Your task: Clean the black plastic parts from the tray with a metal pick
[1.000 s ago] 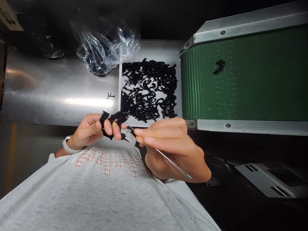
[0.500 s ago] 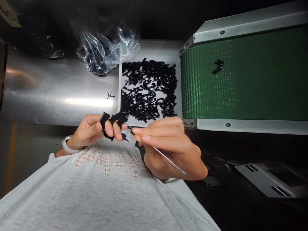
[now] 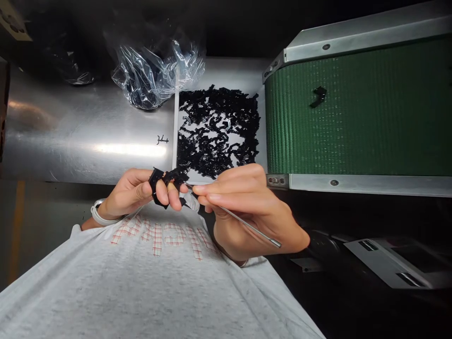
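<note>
My left hand point(image 3: 137, 192) is closed around black plastic parts point(image 3: 176, 176), small and angular, which stick out above and between the fingers. Between thumb and fingers, my right hand point(image 3: 247, 207) pinches a thin metal rod point(image 3: 252, 228). Its blunt end points down to the right, and its other end reaches the parts beside my left fingertips. Whether the tip touches them I cannot tell. Just beyond both hands lies a white tray point(image 3: 174, 141) with many small black pieces point(image 3: 219, 132) spread over it.
A green conveyor belt point(image 3: 374, 117) with metal side rails runs off to the right, one bent black piece point(image 3: 318, 97) on it. Behind the tray's left edge sits a clear plastic bag point(image 3: 144, 80) on the metal table point(image 3: 70, 122). A grey panel device point(image 3: 388, 263) is at lower right.
My right hand has tilted slightly, and the rod's free end has moved up and to the right. The parts in my left hand have dipped a little. The belt piece has shifted slightly left.
</note>
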Demonstrator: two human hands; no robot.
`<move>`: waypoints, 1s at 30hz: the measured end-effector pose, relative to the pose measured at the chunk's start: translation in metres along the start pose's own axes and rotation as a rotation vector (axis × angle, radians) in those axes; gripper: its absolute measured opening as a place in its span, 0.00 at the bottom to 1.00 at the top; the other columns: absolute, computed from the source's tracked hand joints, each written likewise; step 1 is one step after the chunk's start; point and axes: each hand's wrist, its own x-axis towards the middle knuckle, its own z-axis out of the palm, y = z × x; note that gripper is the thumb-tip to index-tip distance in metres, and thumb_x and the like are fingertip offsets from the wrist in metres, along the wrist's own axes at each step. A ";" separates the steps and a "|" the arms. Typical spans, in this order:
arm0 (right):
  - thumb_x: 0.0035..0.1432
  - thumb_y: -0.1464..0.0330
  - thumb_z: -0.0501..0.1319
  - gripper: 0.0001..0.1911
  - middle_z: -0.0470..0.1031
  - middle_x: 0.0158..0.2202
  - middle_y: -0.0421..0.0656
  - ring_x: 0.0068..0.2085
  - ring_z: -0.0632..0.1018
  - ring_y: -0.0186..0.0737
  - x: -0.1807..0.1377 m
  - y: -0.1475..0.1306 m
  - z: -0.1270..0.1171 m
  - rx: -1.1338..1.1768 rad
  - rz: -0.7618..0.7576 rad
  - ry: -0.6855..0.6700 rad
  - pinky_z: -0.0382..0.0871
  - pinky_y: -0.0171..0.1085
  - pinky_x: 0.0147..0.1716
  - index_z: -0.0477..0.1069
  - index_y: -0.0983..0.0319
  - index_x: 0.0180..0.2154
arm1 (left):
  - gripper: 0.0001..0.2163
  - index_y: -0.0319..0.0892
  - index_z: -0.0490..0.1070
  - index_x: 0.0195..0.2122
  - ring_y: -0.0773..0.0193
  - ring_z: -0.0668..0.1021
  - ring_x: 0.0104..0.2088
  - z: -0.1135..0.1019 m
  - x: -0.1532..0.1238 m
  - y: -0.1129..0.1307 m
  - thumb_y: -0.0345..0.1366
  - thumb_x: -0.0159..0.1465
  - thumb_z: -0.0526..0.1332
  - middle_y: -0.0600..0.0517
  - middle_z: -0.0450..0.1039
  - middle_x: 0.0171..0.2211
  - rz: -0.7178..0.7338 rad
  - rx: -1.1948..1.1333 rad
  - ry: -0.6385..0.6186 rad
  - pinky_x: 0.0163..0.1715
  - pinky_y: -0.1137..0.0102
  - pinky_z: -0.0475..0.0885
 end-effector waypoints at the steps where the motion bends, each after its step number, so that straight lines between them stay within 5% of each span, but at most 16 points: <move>1: 0.65 0.75 0.65 0.07 0.86 0.31 0.38 0.26 0.82 0.34 0.000 0.000 0.003 0.005 -0.005 0.030 0.77 0.38 0.26 0.80 0.58 0.36 | 0.13 0.47 0.82 0.35 0.59 0.83 0.32 0.000 0.000 0.000 0.45 0.70 0.60 0.51 0.79 0.24 0.004 0.006 0.012 0.56 0.53 0.75; 7: 0.65 0.75 0.64 0.07 0.85 0.29 0.41 0.27 0.82 0.34 0.001 0.000 0.009 0.030 -0.022 0.065 0.76 0.36 0.25 0.79 0.63 0.33 | 0.14 0.47 0.82 0.35 0.61 0.82 0.30 -0.001 -0.001 -0.001 0.46 0.70 0.60 0.52 0.80 0.24 -0.013 0.015 0.028 0.57 0.54 0.74; 16: 0.57 0.75 0.72 0.07 0.85 0.28 0.35 0.26 0.81 0.33 0.000 -0.001 0.007 0.037 0.044 0.058 0.72 0.38 0.24 0.79 0.57 0.33 | 0.19 0.43 0.79 0.29 0.49 0.84 0.47 0.002 -0.001 0.004 0.52 0.68 0.60 0.44 0.84 0.33 -0.121 0.046 0.006 0.56 0.49 0.75; 20: 0.62 0.74 0.68 0.03 0.84 0.26 0.38 0.25 0.82 0.34 0.001 0.003 0.008 0.136 0.007 0.087 0.72 0.37 0.23 0.80 0.61 0.36 | 0.18 0.43 0.79 0.30 0.53 0.84 0.42 0.002 0.000 0.004 0.50 0.68 0.60 0.45 0.84 0.31 -0.089 0.045 -0.009 0.55 0.50 0.75; 25: 0.65 0.76 0.62 0.08 0.86 0.33 0.43 0.28 0.84 0.37 0.000 0.006 -0.001 0.166 0.016 -0.078 0.77 0.37 0.26 0.80 0.61 0.40 | 0.19 0.44 0.79 0.29 0.55 0.84 0.37 0.002 0.001 0.003 0.52 0.67 0.60 0.47 0.81 0.27 -0.106 0.080 -0.003 0.55 0.51 0.76; 30: 0.64 0.74 0.66 0.05 0.85 0.28 0.40 0.24 0.82 0.36 0.001 0.002 0.004 0.148 0.024 0.042 0.73 0.38 0.22 0.79 0.61 0.35 | 0.18 0.44 0.79 0.30 0.58 0.82 0.32 0.002 0.000 0.004 0.52 0.67 0.61 0.47 0.81 0.28 -0.111 0.105 0.005 0.55 0.52 0.75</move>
